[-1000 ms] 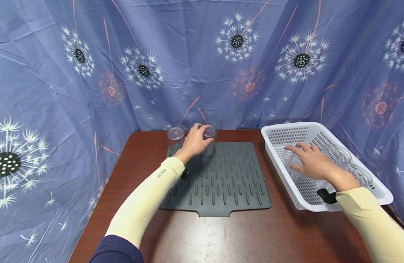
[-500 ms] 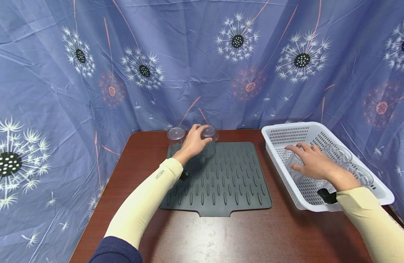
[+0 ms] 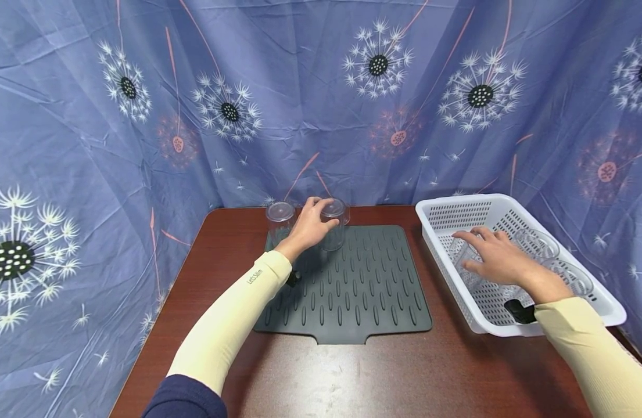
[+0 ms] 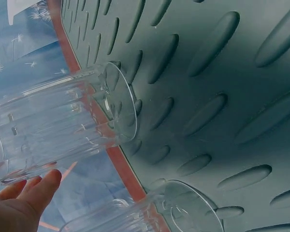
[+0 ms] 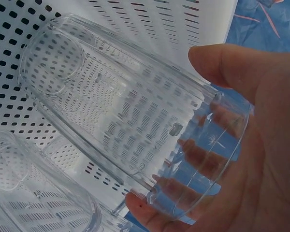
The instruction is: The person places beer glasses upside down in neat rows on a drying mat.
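Note:
My left hand [image 3: 308, 224] curls its fingers and thumb round the upper end of a clear drinking glass [image 3: 332, 232]. That glass [image 4: 63, 123] stands upside down, its rim at the dark grey drying mat [image 3: 352, 278]. A second upturned glass [image 3: 280, 216] is left of the hand, partly covered by it. My right hand [image 3: 495, 255] is inside the white basket [image 3: 451, 284]. In the right wrist view, its fingers wrap the mouth end of another clear glass [image 5: 111, 96] and show through the wall; the thumb lies along the upper side.
More clear glasses [image 3: 567, 276] lie along the basket's right side. The basket stands right of the mat on a brown wooden table [image 3: 331, 383]. A blue dandelion-print curtain [image 3: 300, 104] hangs close behind and at both sides.
The glass at my left hand has shifted very slightly to the right on the mat. My right hand keeps its place in the basket.

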Action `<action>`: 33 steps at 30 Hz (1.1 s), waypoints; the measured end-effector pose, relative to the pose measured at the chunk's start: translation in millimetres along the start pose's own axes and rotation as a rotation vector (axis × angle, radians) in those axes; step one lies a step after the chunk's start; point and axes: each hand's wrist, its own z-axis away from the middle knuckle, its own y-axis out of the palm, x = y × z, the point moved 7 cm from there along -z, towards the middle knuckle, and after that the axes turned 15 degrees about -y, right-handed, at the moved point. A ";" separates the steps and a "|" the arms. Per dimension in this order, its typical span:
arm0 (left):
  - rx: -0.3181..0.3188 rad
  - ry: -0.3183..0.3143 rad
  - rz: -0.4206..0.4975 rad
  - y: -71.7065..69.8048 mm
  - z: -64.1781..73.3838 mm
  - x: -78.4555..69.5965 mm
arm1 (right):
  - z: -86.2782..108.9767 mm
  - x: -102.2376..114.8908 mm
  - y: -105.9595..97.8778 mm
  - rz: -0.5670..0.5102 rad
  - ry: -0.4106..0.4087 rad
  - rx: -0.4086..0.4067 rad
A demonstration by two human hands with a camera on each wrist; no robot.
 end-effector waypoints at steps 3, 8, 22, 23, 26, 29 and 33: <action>0.003 0.002 -0.011 0.0 1.3 -2.2 | 0.7 0.3 -0.1 -0.001 0.005 0.005; 0.000 0.009 -0.020 -0.5 2.9 -2.8 | 0.7 1.4 0.5 -0.005 0.007 0.003; -0.024 0.030 0.003 -4.8 17.5 4.0 | 0.6 1.8 -0.8 -0.009 -0.015 -0.010; -0.027 0.032 0.002 -5.3 20.0 4.6 | 0.6 1.6 -0.6 -0.011 -0.017 -0.007; -0.031 0.032 0.004 -6.3 28.1 5.9 | 0.7 1.2 -0.4 -0.019 -0.023 0.002; -0.034 0.034 0.000 -6.4 36.6 7.1 | 0.8 1.2 -1.2 -0.021 -0.028 0.012; -0.034 0.033 0.000 -5.6 48.8 11.2 | 0.2 1.6 -2.8 -0.025 -0.033 0.034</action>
